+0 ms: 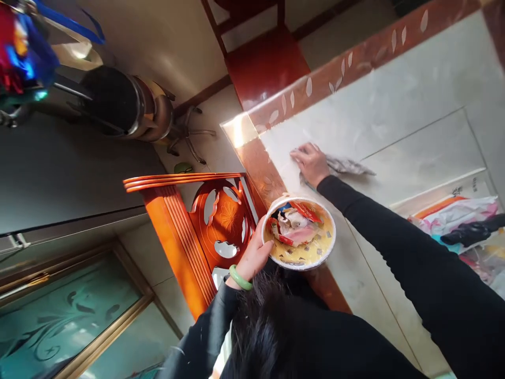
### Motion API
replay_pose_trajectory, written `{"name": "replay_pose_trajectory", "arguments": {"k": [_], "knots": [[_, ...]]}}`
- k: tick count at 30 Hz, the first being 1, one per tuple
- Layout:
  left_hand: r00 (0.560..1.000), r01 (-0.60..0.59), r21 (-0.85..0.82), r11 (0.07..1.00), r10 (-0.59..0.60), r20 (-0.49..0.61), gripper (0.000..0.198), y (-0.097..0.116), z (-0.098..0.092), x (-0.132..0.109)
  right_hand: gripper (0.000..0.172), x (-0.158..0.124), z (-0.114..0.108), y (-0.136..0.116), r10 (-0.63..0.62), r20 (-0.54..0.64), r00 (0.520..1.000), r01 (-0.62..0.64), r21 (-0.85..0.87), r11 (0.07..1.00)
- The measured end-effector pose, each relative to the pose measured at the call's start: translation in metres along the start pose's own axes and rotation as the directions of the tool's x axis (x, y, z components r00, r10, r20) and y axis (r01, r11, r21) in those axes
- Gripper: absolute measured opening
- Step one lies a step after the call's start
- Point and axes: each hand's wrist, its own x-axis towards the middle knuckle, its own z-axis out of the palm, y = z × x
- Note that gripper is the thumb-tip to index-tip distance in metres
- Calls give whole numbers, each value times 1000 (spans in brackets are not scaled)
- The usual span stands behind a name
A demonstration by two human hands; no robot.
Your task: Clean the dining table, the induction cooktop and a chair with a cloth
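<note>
Right hand (310,164), at frame centre, clasps a cloth (350,166) trailing rightward; left hand (255,256), lower left of it, grips the bowl (313,253).

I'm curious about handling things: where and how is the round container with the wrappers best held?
Probably grip the round container by its rim and wall, coming from the person's left, as the left hand does: the wide, open mouth gives the thumb an edge, and the wrappers inside suggest keeping it fairly level.
</note>
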Motion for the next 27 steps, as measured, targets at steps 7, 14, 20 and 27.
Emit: {"name": "replay_pose_trajectory", "arguments": {"k": [7,14,20,27], "knots": [[1000,15,9,1000,-15,-9,73,0,1,1,25,9,8,10,49,-26,998,-45,144,989],[999,50,3,999,-50,-15,73,-5,1,0,27,26,-4,-2,41,21,999,-40,-20,999],[1000,24,84,996,-25,3,66,-2,-1,2,19,21,-15,-16,91,53,994,-85,-108,991],[1000,-20,71,997,20,6,69,-4,1,3,22,27,-16,-22,94,78,993,-91,-39,995]]}}
